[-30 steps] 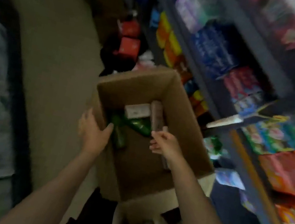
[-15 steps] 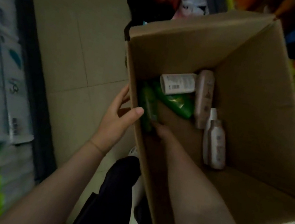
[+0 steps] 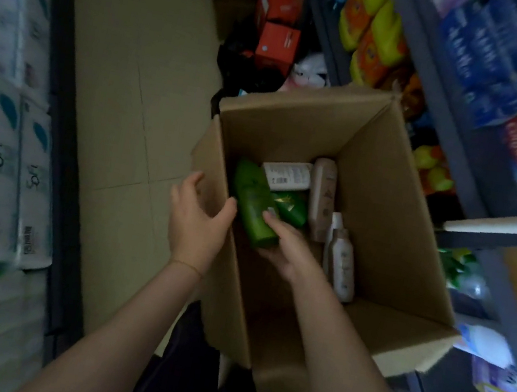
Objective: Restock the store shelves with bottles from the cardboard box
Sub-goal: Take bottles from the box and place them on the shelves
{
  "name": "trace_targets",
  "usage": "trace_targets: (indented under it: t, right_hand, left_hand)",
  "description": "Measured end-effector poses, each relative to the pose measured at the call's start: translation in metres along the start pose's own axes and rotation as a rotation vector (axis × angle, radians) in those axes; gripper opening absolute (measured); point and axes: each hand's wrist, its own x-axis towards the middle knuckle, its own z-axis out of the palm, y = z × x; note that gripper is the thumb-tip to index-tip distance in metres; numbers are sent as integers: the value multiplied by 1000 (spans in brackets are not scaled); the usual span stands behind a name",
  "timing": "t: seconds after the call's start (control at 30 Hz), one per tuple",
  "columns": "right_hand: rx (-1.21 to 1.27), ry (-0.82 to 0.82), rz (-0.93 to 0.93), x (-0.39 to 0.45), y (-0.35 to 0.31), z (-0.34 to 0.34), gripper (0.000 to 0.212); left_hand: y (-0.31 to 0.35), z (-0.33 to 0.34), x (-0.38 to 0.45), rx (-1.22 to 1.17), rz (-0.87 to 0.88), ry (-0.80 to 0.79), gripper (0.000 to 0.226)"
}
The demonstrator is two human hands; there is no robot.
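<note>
My right hand (image 3: 289,249) grips the tall green plastic bottle (image 3: 255,207) lengthwise, cap end pointing away; left hand (image 3: 199,220) clutches the brown cardboard box (image 3: 394,220) wall.

The head view looks steeply down, close over the cardboard box (image 3: 388,198) in the aisle.

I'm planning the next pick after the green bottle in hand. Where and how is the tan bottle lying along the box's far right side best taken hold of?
Grip the tan bottle around its middle, from above. It lies flat and lengthwise, its upper face exposed. The white bottle lies against its left side near the top and the cardboard box wall is close on its right, so reaching from above seems the clearest way.
</note>
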Motion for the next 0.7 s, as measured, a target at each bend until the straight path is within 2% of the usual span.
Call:
trace_targets:
  t: [0.03,0.1,0.17,0.27,0.3,0.37,0.43,0.5,0.6,0.7]
  right_hand:
    - [67,-51,-63,-27,-10,-1,41]
    - [92,-133,-237,-87,-31,-4,30]
    - [56,-159,-454,-155,-51,-9,35]
    - [60,-257,-713,-256,-75,-23,47]
    - [55,-271,-775,-286,-81,-30,44]
    - [27,-199,-889,-335,-89,-48,25]
    - [21,-97,-971,-371,-91,-68,13]
    - [35,-17,-1007,-400,-89,-88,11]
    - [36,67,-1050,-437,-81,-115,19]
    - [20,161,-1094,-471,-76,-144,18]
  left_hand:
    - [13,0,-10,18,89,48,51]
    - [46,4,-30,-83,141,-5,47]
    - [96,6,-59,-347,49,-201,55]
    - [174,1,-106,-727,-17,-438,53]
    - [195,-2,-121,-825,-18,-497,51]
    - [229,-8,-151,-980,-58,-665,60]
    - [253,-10,-183,-1003,-134,-871,75]
    - [272,-5,-214,-975,-122,-993,73]
    - [298,9,-259,-914,-22,-1018,71]
    - [318,26,-299,-850,107,-1059,65]
